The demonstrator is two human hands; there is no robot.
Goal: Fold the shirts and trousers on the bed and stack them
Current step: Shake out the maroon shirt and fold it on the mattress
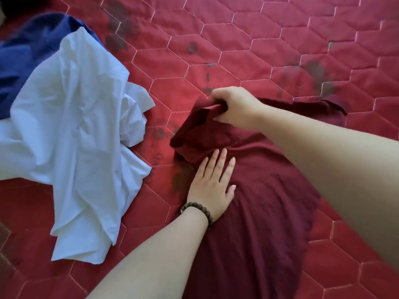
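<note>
Maroon cloth bunches in the clenched fingers of the right hand at frame centre, while the left hand lies flat and released on the maroon garment. Soft and light, it likely handles best by its edges. White shirt and blue garment wait upper left on the bed.

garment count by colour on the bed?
Maroon garment: 1, right hand gripping a bunched part, left hand flat on it
White garment: 1, crumpled
Blue garment: 1, partly under the white
Total: 3
</note>
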